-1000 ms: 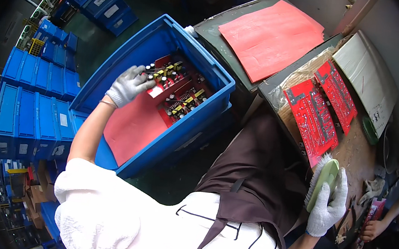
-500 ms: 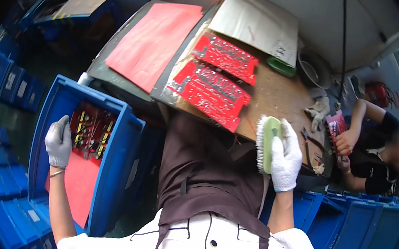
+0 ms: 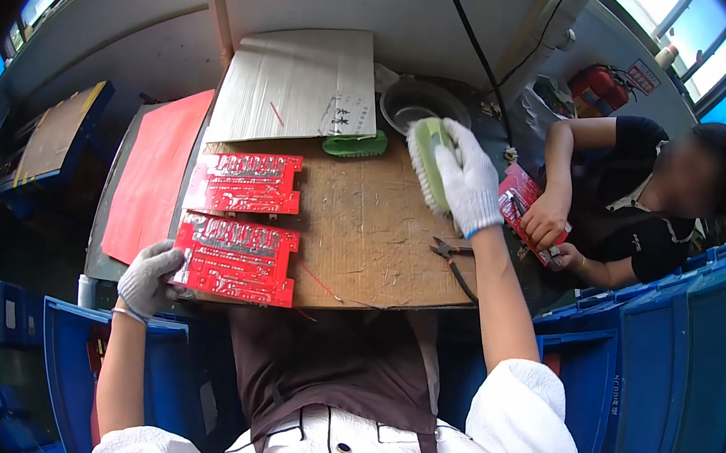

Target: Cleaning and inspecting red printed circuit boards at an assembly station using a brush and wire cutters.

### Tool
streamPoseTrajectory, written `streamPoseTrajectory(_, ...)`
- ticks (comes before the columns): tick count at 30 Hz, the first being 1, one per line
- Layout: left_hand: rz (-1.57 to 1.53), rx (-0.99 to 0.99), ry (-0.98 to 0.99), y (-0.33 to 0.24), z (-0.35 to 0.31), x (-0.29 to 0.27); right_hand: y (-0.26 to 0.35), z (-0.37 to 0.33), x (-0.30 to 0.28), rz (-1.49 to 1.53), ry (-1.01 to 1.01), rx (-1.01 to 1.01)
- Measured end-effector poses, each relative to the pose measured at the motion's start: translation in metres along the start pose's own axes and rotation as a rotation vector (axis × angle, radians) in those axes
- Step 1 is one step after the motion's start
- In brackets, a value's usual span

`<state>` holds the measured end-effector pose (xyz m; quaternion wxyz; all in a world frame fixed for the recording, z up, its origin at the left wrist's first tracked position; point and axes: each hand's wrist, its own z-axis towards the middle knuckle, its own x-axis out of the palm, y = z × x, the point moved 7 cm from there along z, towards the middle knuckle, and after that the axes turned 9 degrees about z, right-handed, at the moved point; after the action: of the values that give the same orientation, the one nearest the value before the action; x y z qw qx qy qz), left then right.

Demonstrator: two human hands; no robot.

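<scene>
The left hand's (image 3: 149, 281) gloved fingers are bent around the left edge of the near red circuit board (image 3: 238, 261); whether they grip it, I cannot tell. Half a second ago this hand was over the blue bin (image 3: 122, 333). The right hand's (image 3: 471, 181) gloved fingers are closed on a green brush (image 3: 429, 162), white bristles facing left. Held by the table's near edge before, the brush is now farther in, just in front of the round bowl (image 3: 423, 108). The near board lies at the table's (image 3: 372, 227) near edge, the far board (image 3: 247, 182) just behind it, in the same order as earlier. Beyond are a pale cardboard sheet (image 3: 298, 85) and a second green brush (image 3: 356, 145). Pliers (image 3: 456, 259) lie beside the right forearm. At right, a co-worker's hand (image 3: 546, 219) holds another red board (image 3: 519, 193).
</scene>
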<state>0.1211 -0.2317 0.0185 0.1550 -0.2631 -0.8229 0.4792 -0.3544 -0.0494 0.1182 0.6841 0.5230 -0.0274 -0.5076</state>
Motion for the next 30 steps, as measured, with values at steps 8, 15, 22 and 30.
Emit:
streamPoseTrajectory(8,-0.414,0.062,-0.019,0.018,-0.038,0.107,-0.13,0.15,0.066,-0.362,0.157,0.213)
streamPoseTrajectory(15,-0.34,0.037,-0.084,0.058,-0.012,0.2,-0.162,0.159,0.093,-0.373,0.266,0.219)
streamPoseTrajectory(22,-0.214,0.064,-0.079,0.067,-0.019,0.199,-0.134,0.153,0.085,-0.271,0.152,0.07)
streamPoseTrajectory(30,-0.331,0.251,-0.045,0.063,-0.005,0.212,-0.073,0.123,0.049,-0.1,0.035,-0.187)
